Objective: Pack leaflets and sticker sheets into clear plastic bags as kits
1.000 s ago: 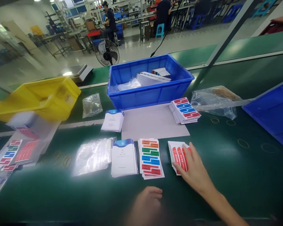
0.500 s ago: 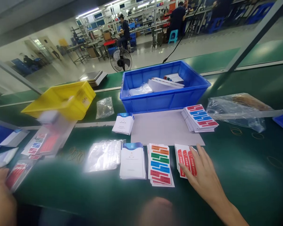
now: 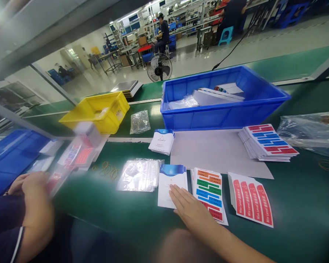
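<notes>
Clock centred on right hand [image 3: 193, 212]. At 7, bottom edge: left hand [image 3: 182, 246], heavily blurred; can't tell finger state. Right hand open, palm down, fingers straight and side by side, tips over lower right part of large booklet stack [image 3: 167, 179] at 10–11; can't confirm contact pressure.

Tight gaps on both sides of large booklet stack: clear bag stack [image 3: 138, 177] just beside at 10, multicolour label stack [image 3: 208, 188] at 1–2, lower left corner under hand. At 3, red label stack [image 3: 252, 201], skewed, with narrow green strip before it. More room at 3–4: green table [image 3: 304, 233] running out to frame edge. Another open strip at 9, between clear bag stack and co-worker's hands [image 3: 30, 182].

Farther: small booklet stack [image 3: 161, 141] at 11, overlapping corner of white sheet [image 3: 208, 151] at 12–1; red-blue label stack [image 3: 271, 140] at 2, on right edge of same sheet. Behind: blue bin [image 3: 214, 118] at 12–1, yellow bin [image 3: 113, 115] at 10–11.

Versus half a second ago: right hand off red label stack, now at booklets. All four red labels now uncovered. View swung left, co-worker's forearms further in.
</notes>
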`<state>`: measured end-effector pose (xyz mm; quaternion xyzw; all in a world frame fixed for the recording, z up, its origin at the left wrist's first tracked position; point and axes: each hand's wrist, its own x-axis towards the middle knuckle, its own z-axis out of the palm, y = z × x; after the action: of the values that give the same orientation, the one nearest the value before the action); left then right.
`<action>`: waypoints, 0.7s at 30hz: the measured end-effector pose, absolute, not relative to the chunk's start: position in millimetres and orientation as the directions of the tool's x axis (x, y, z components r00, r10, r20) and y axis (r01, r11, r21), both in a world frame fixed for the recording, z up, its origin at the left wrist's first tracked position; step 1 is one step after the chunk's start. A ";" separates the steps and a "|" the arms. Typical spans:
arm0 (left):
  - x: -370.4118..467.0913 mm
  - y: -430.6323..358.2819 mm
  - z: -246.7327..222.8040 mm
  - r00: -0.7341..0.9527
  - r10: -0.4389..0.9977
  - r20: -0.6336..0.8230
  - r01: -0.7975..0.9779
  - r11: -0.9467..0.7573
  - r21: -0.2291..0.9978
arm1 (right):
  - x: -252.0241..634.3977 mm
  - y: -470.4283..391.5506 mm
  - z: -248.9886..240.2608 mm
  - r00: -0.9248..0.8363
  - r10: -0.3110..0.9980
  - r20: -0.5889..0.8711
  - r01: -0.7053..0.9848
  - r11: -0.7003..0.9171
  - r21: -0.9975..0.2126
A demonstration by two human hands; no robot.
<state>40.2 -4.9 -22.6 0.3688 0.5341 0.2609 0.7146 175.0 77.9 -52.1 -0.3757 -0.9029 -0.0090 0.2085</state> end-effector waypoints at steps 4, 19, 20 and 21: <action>21.6 0.1 -32.2 0.246 0.796 -0.553 -0.107 0.590 0.801 | 191.1 81.2 -30.9 -0.654 0.618 0.436 0.622 0.768 -0.154; 20.5 -3.9 -6.9 0.200 0.820 -0.537 -0.405 0.568 0.717 | 249.0 54.1 21.9 -0.448 0.684 0.575 0.679 0.679 -0.279; 21.0 -5.5 -4.0 0.214 0.814 -0.540 -0.404 0.577 0.710 | 259.8 65.8 19.4 -0.384 0.769 0.512 0.780 0.566 -0.266; 21.6 -7.5 -1.3 0.227 0.809 -0.543 -0.403 0.585 0.704 | 269.5 77.5 15.7 -0.346 0.832 0.434 0.848 0.475 -0.234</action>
<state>21.6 -7.5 -1.3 0.2139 0.4745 0.4019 0.7533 269.5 77.5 15.7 -0.5121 -0.8202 -0.0164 0.2543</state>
